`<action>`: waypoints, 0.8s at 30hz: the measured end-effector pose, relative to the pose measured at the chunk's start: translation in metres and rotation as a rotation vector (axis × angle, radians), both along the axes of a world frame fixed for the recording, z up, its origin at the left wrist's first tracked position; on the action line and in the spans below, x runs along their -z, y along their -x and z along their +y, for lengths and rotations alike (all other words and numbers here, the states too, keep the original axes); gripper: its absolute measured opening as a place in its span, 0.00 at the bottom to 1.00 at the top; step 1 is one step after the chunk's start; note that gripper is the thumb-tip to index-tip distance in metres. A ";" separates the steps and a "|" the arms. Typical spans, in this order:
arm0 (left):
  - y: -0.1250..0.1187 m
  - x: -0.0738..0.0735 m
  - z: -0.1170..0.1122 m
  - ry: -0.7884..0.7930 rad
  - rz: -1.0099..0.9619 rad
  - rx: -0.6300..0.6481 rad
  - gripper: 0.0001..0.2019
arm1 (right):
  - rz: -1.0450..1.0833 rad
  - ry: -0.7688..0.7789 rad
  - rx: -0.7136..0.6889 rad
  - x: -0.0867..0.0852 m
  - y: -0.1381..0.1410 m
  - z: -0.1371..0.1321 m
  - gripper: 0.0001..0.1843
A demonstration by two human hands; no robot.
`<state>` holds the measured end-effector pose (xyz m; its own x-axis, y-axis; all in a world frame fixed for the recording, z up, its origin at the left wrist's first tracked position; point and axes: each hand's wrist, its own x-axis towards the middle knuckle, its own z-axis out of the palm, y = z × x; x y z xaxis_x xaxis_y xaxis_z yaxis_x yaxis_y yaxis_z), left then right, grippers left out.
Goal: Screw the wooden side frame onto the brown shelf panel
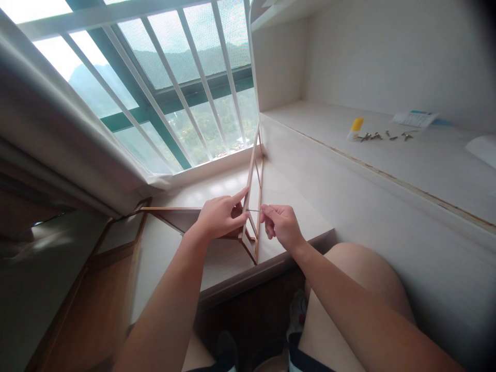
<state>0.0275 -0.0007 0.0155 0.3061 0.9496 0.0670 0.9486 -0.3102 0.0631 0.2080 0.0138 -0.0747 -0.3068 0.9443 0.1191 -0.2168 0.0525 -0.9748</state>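
Wooden frame [251,173] stands clasped by left hand [219,217], while right hand [281,226] fingers pinch a thin metal pin [253,210] against it.

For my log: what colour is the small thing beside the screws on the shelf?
The small thing is yellow with a whitish base; head view.

Daylight comes in through a large window [166,57] with white bars [116,16] at the far left. A pale curtain [58,129] hangs on the left. White shelves [387,155] stand at the right. A brown wooden surface [77,320] lies near left.
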 end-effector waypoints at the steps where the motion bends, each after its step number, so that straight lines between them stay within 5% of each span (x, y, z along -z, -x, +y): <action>1: 0.000 0.000 0.000 0.000 -0.001 0.000 0.34 | 0.016 0.015 -0.017 0.001 0.000 0.001 0.26; 6: 0.000 0.000 0.000 0.001 -0.002 -0.003 0.34 | -0.033 -0.050 0.045 0.000 -0.003 0.002 0.26; 14: 0.000 0.000 -0.001 -0.005 0.011 -0.003 0.34 | -0.321 -0.425 0.150 -0.001 -0.012 0.001 0.20; 24: 0.000 -0.001 -0.001 0.009 0.001 -0.003 0.32 | -0.365 -0.549 0.173 -0.002 -0.013 0.000 0.18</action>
<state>0.0274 -0.0014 0.0160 0.3031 0.9512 0.0584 0.9496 -0.3066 0.0648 0.2207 0.0140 -0.0730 -0.2685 0.8157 0.5124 0.1774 0.5647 -0.8060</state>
